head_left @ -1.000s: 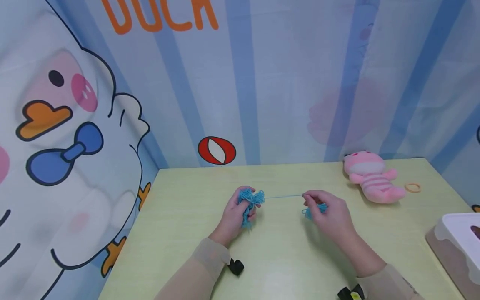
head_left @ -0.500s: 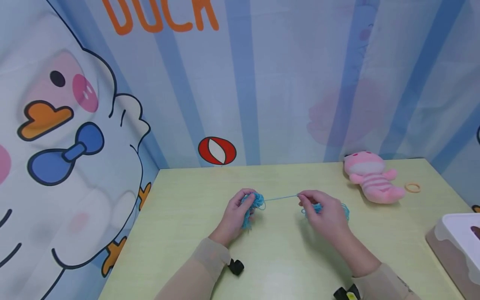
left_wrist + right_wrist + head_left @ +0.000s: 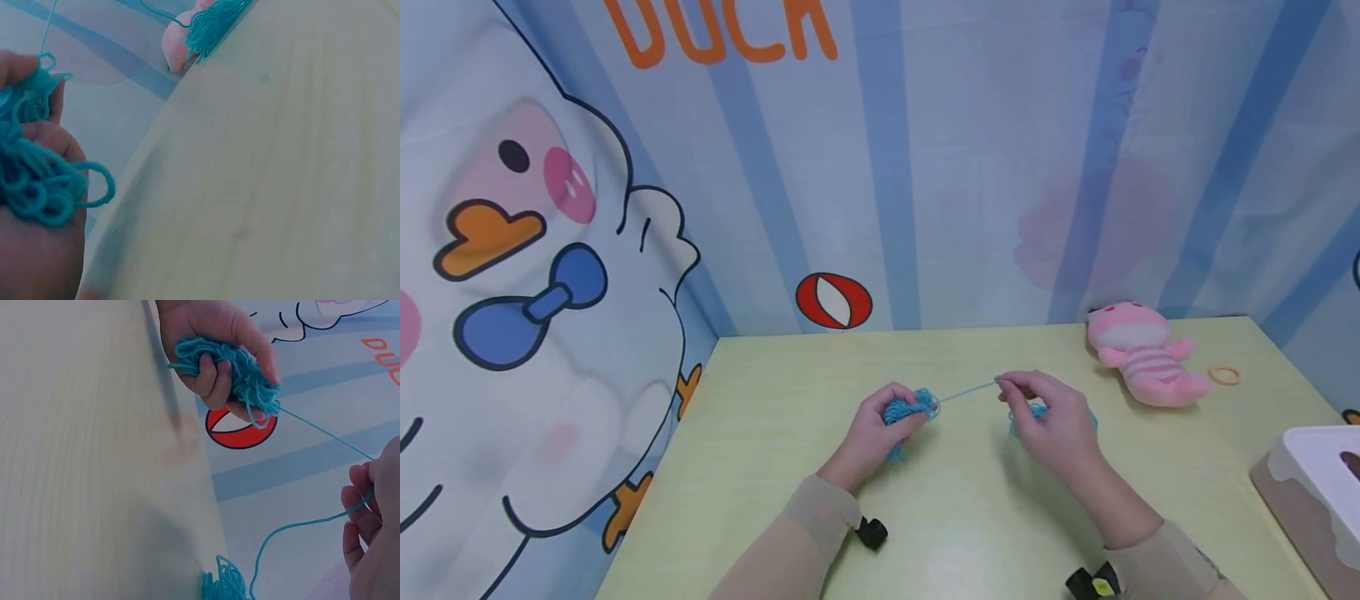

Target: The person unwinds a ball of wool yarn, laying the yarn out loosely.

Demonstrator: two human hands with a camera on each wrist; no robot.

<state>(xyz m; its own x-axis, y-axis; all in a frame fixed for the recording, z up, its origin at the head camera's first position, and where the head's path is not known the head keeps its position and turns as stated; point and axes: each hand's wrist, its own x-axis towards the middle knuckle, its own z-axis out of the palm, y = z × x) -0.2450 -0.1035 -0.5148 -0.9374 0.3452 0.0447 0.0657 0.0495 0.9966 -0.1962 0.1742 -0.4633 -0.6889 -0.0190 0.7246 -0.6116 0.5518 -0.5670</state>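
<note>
A tangled bundle of teal yarn (image 3: pixel 902 410) sits in my left hand (image 3: pixel 867 442), whose fingers curl round it; loose loops stick out past the palm in the left wrist view. One strand (image 3: pixel 967 391) runs taut from this bundle up to my right hand (image 3: pixel 1062 425), where thumb and forefinger pinch it. From the pinch the strand droops on, in the right wrist view, to a second heap of yarn (image 3: pixel 224 584) on the table. My right hand partly hides that heap in the head view.
A pink striped plush toy (image 3: pixel 1138 354) lies at the table's back right, with a small orange ring (image 3: pixel 1225 375) beside it. A white-lidded box (image 3: pixel 1311 492) stands at the right edge. A printed duck curtain (image 3: pixel 970 167) hangs behind the table (image 3: pixel 760 467).
My right hand has shifted slightly left and up, and the taut strand now slants more steeply. The bundle has turned in my left hand, its thumb now lying lower across it.
</note>
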